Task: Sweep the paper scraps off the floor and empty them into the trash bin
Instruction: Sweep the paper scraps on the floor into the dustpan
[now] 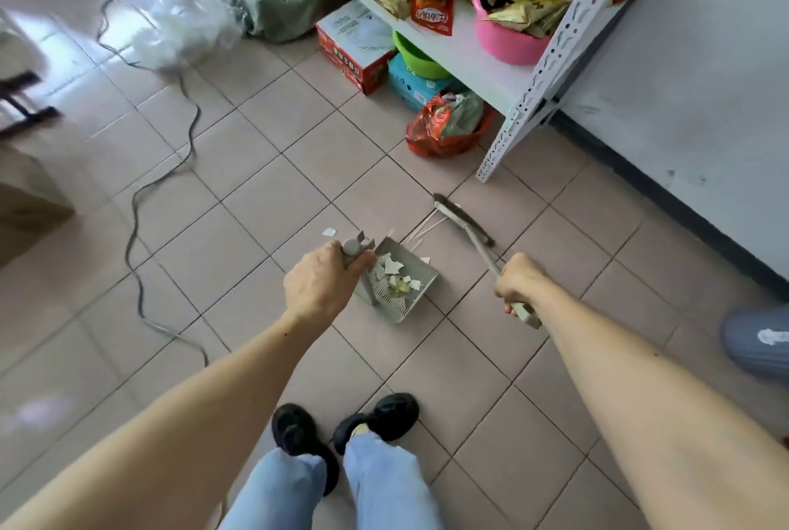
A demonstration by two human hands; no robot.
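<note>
Head view: I look down on the torn white paper scraps [399,273], most of them heaped inside the grey plastic long-handled dustpan [401,286], which sits on the beige tiled floor [239,171] just ahead of my black shoes [341,427]. One small white scrap [329,232] lies on the tiles just beyond the pan's far corner, and a few thin pale strips [427,228] rest between the pan mouth and the grey broom head with dark bristles [463,220]. My left hand [322,284] is the grip on the pan, its fingers wrapped tight over the top of the handle; my right hand [518,282] is closed round the grey broom handle [504,282], with the bristles down on the floor near the foot of the white metal shelving rack [550,72].

I judge the sweeping nearly done, with the stray pieces left to gather. The risks: a hard stroke could flick the light strips past the pan or under the rack beside the red plastic bag [448,128]. If I tip the pan while lifting it, the loose heap could slide back out. The grey cable [162,171] snaking over the floor to my left could catch a foot. No trash bin is in sight.
</note>
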